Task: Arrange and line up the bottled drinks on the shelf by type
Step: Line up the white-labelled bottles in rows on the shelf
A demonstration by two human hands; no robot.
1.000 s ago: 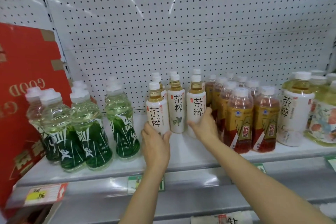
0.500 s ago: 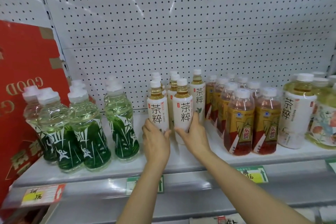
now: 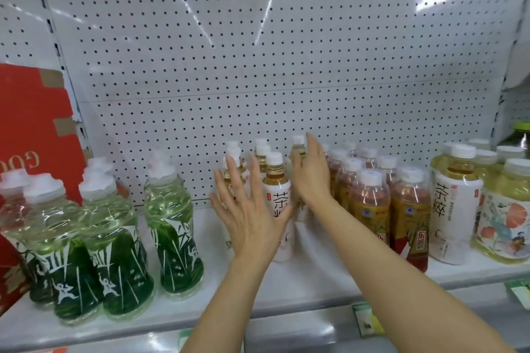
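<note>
White-label tea bottles (image 3: 278,203) mid-shelf now sit bunched tight after the right one got slid left, left hand (image 3: 246,209) lifted, fingers spread flat on front, right hand (image 3: 311,178) flat-fingered against far bottle, so group looks nearly lined up.

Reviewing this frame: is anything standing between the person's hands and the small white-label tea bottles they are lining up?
Nothing visible does. The left hand, fingers spread, is right in front of the white-label tea bottles; the right hand reaches in beside the rear one. Green bottles stand apart to the left, red-label bottles to the right.
</note>
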